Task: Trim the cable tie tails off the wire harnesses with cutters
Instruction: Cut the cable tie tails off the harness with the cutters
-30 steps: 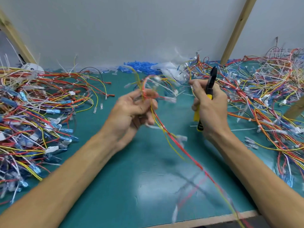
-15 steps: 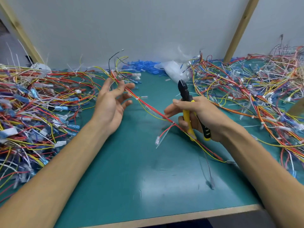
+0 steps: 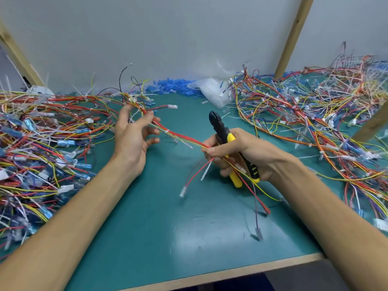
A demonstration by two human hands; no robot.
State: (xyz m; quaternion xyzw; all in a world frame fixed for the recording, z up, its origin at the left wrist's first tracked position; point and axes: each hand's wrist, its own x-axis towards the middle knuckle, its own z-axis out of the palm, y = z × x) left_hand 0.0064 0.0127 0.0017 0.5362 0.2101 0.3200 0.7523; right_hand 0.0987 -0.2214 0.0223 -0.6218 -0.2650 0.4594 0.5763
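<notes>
Right hand (image 3: 252,152) clamps the yellow-and-black handled cutters (image 3: 222,131) and pinches a red-yellow wire harness (image 3: 182,136) just left of them; left hand (image 3: 131,137) splayed, gripping nothing; tangled harness piles (image 3: 42,143) either side, loads left I reckon.

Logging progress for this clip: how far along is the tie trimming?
Done: cannot tell; neither pile is clearly trimmed, and white tails stick up from the left pile. In hand: the right hand grips the cutters and pinches one harness, whose white tail hangs uncut; the left hand, open, touches it further along. Left: that cut, likely plus much of the right pile.
</notes>
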